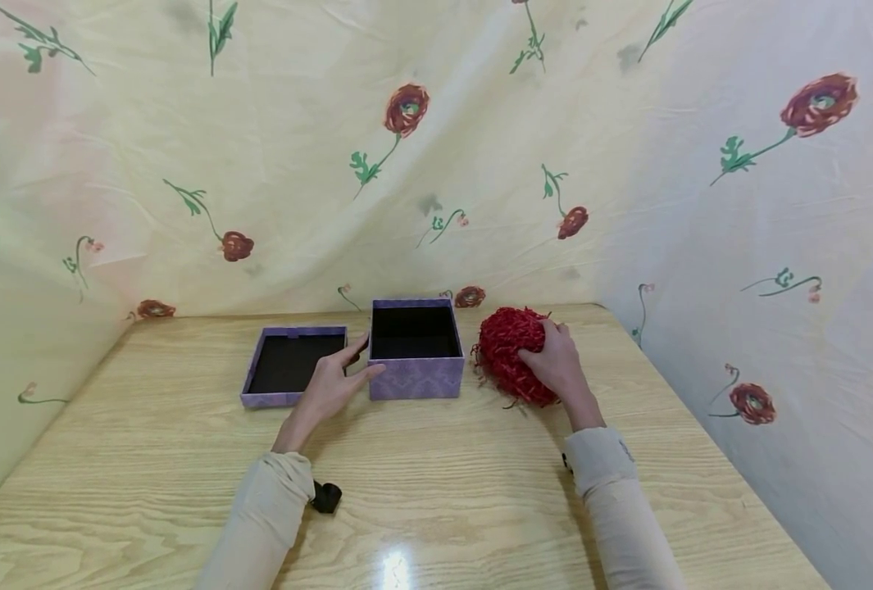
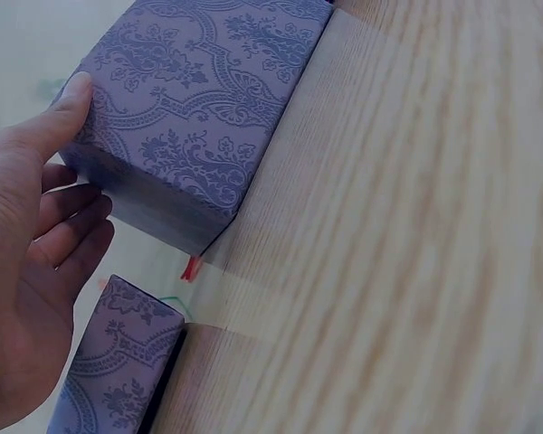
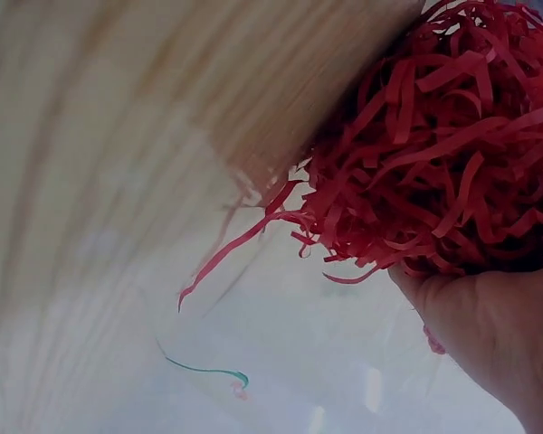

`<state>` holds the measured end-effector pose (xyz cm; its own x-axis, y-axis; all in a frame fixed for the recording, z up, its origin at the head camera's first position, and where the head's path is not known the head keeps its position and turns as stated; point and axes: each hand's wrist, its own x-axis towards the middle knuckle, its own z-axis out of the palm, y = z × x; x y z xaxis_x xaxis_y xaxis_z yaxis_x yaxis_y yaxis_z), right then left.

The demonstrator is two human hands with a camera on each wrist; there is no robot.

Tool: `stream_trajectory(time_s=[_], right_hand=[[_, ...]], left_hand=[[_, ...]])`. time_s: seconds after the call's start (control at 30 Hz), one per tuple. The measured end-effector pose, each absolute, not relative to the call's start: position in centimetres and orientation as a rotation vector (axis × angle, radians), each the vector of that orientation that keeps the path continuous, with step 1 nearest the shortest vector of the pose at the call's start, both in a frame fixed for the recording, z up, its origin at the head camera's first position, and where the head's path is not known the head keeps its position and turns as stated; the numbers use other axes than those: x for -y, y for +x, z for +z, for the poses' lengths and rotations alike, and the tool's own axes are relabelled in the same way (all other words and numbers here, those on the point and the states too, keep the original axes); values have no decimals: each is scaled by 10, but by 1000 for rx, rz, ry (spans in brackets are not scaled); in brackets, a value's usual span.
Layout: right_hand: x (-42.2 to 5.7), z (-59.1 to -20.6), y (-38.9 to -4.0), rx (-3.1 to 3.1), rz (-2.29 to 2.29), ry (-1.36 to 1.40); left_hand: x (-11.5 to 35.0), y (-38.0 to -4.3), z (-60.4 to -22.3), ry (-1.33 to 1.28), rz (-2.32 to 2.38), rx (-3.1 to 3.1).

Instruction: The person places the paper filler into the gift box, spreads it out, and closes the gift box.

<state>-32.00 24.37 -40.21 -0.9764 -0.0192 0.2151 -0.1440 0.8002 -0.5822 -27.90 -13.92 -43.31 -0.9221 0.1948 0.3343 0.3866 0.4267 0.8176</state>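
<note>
In the head view, a lidless purple patterned box point(image 1: 416, 378) with a dark interior stands at the table's far side. My left hand point(image 1: 333, 385) rests against its left side, thumb at the front corner; the left wrist view shows the fingers point(image 2: 68, 217) loosely bent alongside the box wall. To the right of the box sits a heap of red shredded paper point(image 1: 510, 352). My right hand point(image 1: 556, 360) grips that heap from the right, its thumb against the strips. Most of the right fingers are hidden behind the paper point(image 3: 452, 154) in the right wrist view.
Left of the box lies its shallow purple lid point(image 1: 270, 400), dark inside facing up. A flowered cloth point(image 1: 296, 164) hangs behind and beside the wooden table point(image 1: 436, 475). Loose red strands point(image 1: 510, 405) stick out around the heap.
</note>
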Motion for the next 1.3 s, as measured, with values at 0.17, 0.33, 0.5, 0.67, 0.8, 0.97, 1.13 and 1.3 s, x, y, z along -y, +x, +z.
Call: stream_trajectory(time_s=[0.17, 0.33, 0.5, 0.67, 0.8, 0.97, 1.13, 1.3], right_hand=[[-244, -399, -316, 2787, 946, 118], [-243, -391, -312, 2784, 976, 112], [-242, -383, -310, 2773, 975, 125], [-241, -376, -309, 2752, 975, 147], [-238, -370, -309, 2726, 965, 170], [-233, -361, -307, 2706, 953, 204], [-227, -353, -306, 2674, 932, 257], [-221, -344, -304, 2639, 928, 303]], left_hand=[[140, -279, -433, -516, -1491, 2489], [140, -279, -433, -525, -1485, 2491], [141, -278, -433, -531, -1486, 2489], [142, -278, -434, -533, -1480, 2488], [142, -278, -435, -539, -1477, 2488], [143, -277, -435, -546, -1499, 2491], [142, -277, -434, -550, -1509, 2491], [141, -277, -434, -552, -1518, 2497]])
